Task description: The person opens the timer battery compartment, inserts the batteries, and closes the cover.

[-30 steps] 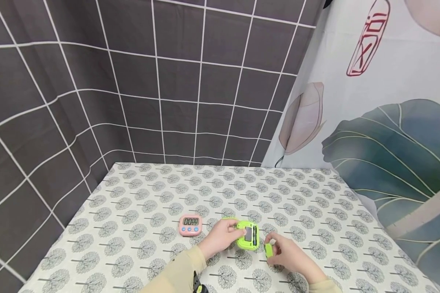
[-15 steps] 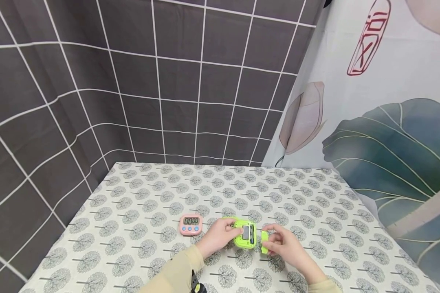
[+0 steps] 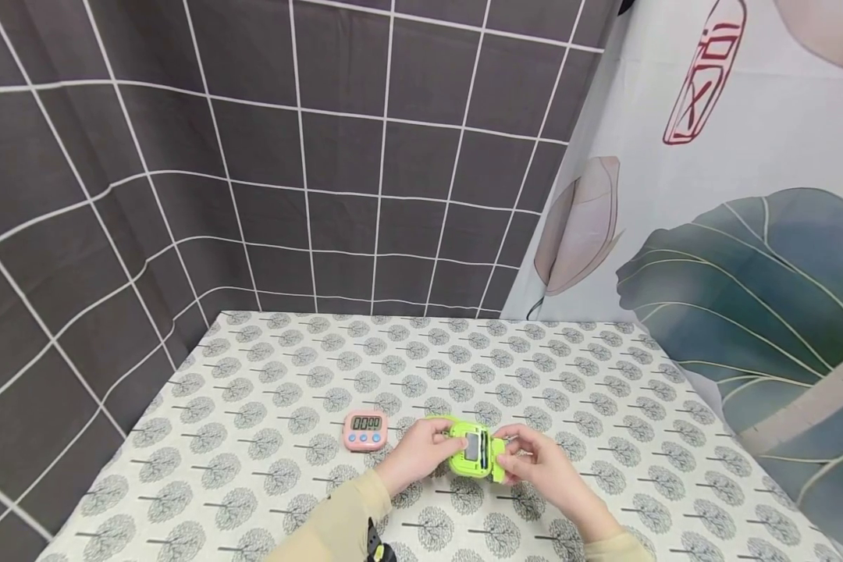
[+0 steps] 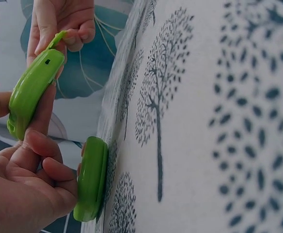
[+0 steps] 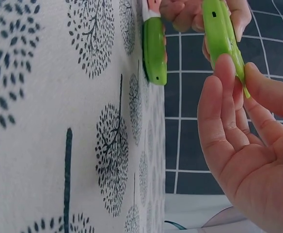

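Observation:
My left hand grips a lime-green digital timer above the table, thumb across its back. The back faces up, showing a grey patch and an uncovered battery slot with something dark inside. Between thumb and fingers, my right hand pinches a small green battery cover at the timer's right edge. In the right wrist view the cover meets the timer's end; whether it is seated cannot be told. Below the left hand lies another green timer on the cloth, mostly hidden in the head view.
A pink timer with blue buttons, reading 00:00, lies left of the left hand. The table wears a white tree-print cloth. Behind it hangs a dark grid curtain; a leaf-print curtain borders the right.
The right hand has moved left and slightly up with the battery cover, from apart to against the timer's edge. The left hand shifted slightly left, still holding the timer.

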Action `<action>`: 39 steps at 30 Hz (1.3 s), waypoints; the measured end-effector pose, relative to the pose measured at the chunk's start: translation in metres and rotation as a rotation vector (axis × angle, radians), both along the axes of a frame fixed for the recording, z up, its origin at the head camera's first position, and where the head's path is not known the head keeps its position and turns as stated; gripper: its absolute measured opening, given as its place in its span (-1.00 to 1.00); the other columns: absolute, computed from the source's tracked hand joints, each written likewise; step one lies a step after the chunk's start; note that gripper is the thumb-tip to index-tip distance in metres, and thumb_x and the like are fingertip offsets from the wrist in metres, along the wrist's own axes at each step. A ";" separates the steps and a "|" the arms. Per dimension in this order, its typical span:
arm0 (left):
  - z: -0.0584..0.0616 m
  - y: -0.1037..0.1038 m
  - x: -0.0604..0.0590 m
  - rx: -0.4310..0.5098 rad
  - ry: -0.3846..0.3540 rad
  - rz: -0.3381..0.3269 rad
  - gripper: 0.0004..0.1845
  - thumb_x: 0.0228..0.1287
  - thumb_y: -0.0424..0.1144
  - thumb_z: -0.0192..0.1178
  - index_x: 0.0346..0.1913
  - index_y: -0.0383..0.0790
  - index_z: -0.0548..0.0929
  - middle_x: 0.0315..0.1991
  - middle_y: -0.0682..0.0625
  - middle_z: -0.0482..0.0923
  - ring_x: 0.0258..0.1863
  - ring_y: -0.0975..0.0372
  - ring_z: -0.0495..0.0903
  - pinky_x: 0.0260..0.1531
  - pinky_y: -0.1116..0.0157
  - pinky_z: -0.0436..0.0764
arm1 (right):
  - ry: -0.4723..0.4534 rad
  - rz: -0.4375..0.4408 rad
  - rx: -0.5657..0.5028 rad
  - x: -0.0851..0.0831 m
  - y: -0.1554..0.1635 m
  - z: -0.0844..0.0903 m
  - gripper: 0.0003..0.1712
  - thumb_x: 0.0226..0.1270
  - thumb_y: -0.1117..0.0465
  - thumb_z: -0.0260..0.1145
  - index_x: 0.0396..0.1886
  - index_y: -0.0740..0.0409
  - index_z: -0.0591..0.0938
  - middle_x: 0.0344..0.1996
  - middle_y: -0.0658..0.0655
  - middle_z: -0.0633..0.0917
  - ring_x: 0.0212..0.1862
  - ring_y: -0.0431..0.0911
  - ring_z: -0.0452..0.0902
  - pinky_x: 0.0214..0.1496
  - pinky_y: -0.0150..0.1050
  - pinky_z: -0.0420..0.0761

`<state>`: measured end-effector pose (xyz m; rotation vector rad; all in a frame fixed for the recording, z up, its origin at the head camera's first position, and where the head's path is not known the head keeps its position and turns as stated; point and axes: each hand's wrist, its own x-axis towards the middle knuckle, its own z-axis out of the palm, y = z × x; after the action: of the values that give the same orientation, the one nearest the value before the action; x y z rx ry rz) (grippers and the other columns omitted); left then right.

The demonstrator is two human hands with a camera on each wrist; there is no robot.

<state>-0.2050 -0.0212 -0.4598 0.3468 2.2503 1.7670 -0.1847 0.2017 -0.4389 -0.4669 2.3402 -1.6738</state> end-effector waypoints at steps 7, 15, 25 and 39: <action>0.003 0.000 0.002 0.003 -0.003 -0.005 -0.61 0.24 -0.13 0.23 0.07 -0.24 0.58 -0.26 -0.03 0.72 -0.38 0.26 0.65 -0.30 0.34 0.59 | -0.025 -0.005 -0.008 0.000 -0.003 0.001 -0.53 0.23 0.34 0.28 0.11 0.38 0.41 -0.35 0.22 0.61 -0.43 -0.13 0.62 -0.30 -0.22 0.68; 0.004 0.003 0.003 0.013 0.014 -0.027 -0.65 0.22 -0.16 0.25 0.03 -0.25 0.60 -0.37 -0.03 0.72 -0.56 0.26 0.54 -0.60 0.41 0.45 | -0.081 -0.020 -0.037 0.000 -0.007 0.002 -0.42 0.20 0.30 0.33 0.14 0.41 0.32 -0.38 0.18 0.61 -0.43 -0.11 0.62 -0.27 -0.14 0.69; 0.003 0.004 0.001 -0.014 0.060 -0.054 -0.64 0.19 -0.15 0.27 -0.01 -0.29 0.62 -0.42 0.03 0.71 -0.58 0.32 0.53 -0.58 0.43 0.51 | -0.133 -0.077 -0.047 -0.002 -0.009 0.002 -0.37 0.15 0.29 0.37 0.14 0.40 0.31 -0.31 0.16 0.57 -0.38 -0.09 0.61 -0.25 -0.13 0.68; 0.001 0.002 0.002 -0.047 0.109 -0.105 -0.63 0.15 -0.16 0.30 -0.02 -0.29 0.65 -0.50 0.08 0.69 -0.64 0.34 0.47 -0.57 0.45 0.50 | -0.162 0.020 -0.002 0.000 -0.005 0.002 -0.31 0.21 0.18 0.35 0.14 0.63 0.34 -0.21 0.32 0.69 -0.28 -0.01 0.67 -0.17 -0.20 0.67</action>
<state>-0.2032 -0.0194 -0.4583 0.5532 2.2973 1.6779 -0.1849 0.1966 -0.4372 -0.3395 2.2110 -1.6401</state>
